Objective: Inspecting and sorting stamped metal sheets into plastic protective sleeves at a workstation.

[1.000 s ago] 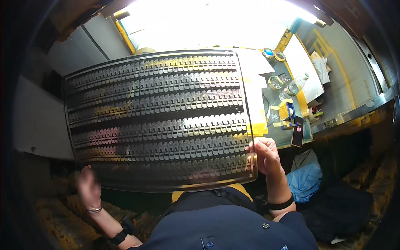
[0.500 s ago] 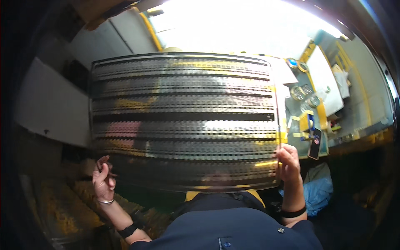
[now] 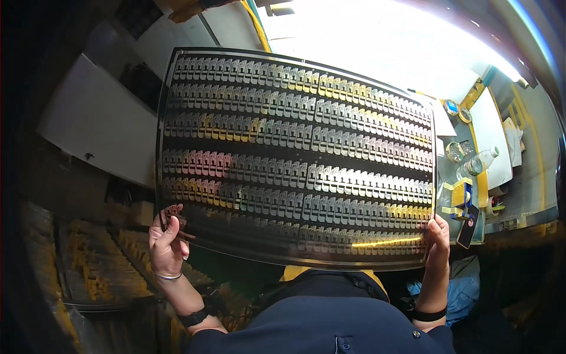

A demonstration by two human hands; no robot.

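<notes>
A large dark rectangular panel (image 3: 265,144) is held up in front of me, tilted with its right side lower. Rows of small repeated metallic shapes cover it, and its shiny surface shows yellow, pink and white tints. My left hand (image 3: 168,245) closes on the lower left corner, thumb lying across the front face. On the opposite side, my right hand (image 3: 437,242) grips the edge near the lower right corner, with the fingers partly hidden by the panel.
Behind the panel is a brightly lit white surface (image 3: 365,41). To the right are a clear bottle (image 3: 484,158), a blue-and-yellow tape dispenser (image 3: 461,193), tape rolls (image 3: 458,110) and a dark phone-like slab (image 3: 468,228). A blue plastic bag (image 3: 463,289) hangs below; racked sheets (image 3: 106,259) stand lower left.
The panel has shifted right in view and turned clockwise, and its pattern is now sharp instead of blurred. My left hand, earlier by the dim lower left corner, now visibly grips there.
</notes>
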